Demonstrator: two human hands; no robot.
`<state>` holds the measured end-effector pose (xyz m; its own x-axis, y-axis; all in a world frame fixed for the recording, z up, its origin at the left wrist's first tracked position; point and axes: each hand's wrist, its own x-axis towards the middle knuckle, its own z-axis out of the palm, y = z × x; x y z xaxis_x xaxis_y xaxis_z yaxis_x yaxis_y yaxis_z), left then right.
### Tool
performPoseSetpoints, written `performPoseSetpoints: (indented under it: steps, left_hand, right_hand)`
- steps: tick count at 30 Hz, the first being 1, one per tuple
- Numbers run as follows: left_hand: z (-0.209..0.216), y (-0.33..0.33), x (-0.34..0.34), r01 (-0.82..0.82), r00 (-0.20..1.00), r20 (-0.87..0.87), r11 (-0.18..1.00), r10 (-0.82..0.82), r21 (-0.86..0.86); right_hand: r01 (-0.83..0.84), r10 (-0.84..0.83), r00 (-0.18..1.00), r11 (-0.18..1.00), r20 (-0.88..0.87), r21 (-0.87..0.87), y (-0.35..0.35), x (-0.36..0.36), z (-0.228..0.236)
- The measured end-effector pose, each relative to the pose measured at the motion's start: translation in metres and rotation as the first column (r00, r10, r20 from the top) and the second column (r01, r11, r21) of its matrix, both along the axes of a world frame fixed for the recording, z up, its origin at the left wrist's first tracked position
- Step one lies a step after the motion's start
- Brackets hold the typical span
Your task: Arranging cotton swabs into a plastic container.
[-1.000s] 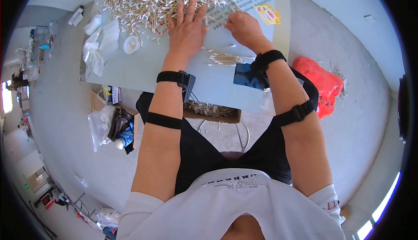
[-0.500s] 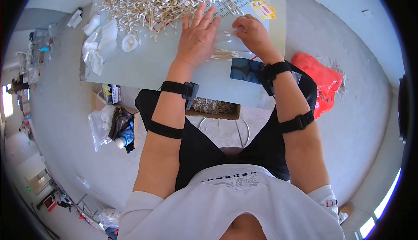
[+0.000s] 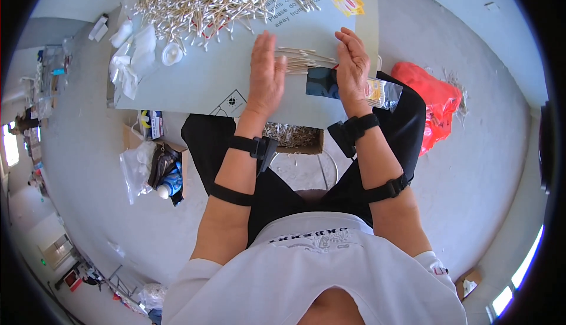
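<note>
A small bunch of cotton swabs (image 3: pixel 302 61) lies on the grey-white tabletop, its sticks running roughly crosswise. My left hand (image 3: pixel 266 77) stands at its left end, fingers stretched and held together, the thumb side close to the swab tips. At the right end is my right hand (image 3: pixel 352 68), fingers extended and curving slightly inward. Neither hand holds anything that shows. A dark blue-black sheet (image 3: pixel 321 83) rests just below the bunch, partly under my right hand. Beyond my hands spreads a large heap of loose cotton swabs (image 3: pixel 206 3).
Yellow-labelled clear packets (image 3: pixel 377 92) sit by my right wrist; yellow labels (image 3: pixel 346 2) lie farther back. Left of the heap are a round white container (image 3: pixel 172 54) and white plastic wrap (image 3: pixel 143 51). A red bag (image 3: pixel 433 104) is at right, a swab-filled box (image 3: pixel 295 137) below the table edge.
Both hands have drawn back from the heap toward me and now flank the small bunch. My right hand has gone from closed to open fingers; the left is turned more on edge.
</note>
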<state>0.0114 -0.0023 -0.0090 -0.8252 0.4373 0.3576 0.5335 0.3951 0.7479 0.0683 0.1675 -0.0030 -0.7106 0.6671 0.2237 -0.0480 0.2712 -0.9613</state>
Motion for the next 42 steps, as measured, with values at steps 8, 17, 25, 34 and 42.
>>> performPoseSetpoints:
  steps: [8, 17, 25, 34, 42]
  left_hand:
    - [0.003, 0.027, 0.001, -0.051, 0.970, 0.241, 0.954, -0.023, 0.294]
    - [-0.004, 0.027, 0.007, -0.103, 0.970, 0.242, 0.920, 0.009, 0.378]
    - [-0.005, 0.028, 0.003, -0.144, 0.911, 0.388, 0.774, -0.140, 0.616]
    - [-0.005, 0.025, -0.002, -0.155, 0.919, 0.383, 0.812, -0.090, 0.563]
    - [0.008, -0.006, 0.014, -0.077, 0.965, 0.250, 0.997, 0.075, -0.002]
  right_hand:
    - [-0.081, 0.061, 0.988, 0.986, -0.140, -0.143, -0.009, -0.016, -0.007]
    - [-0.063, 0.011, 0.980, 0.963, 0.197, 0.261, -0.016, 0.018, 0.032]
    - [-0.664, 0.558, 0.745, 0.558, 0.367, 0.499, -0.057, 0.067, 0.018]
    - [-0.656, 0.626, 0.725, 0.497, 0.289, 0.568, -0.041, 0.050, 0.000]
    - [-0.577, 0.464, 0.817, 0.641, 0.343, 0.507, -0.025, 0.031, 0.004]
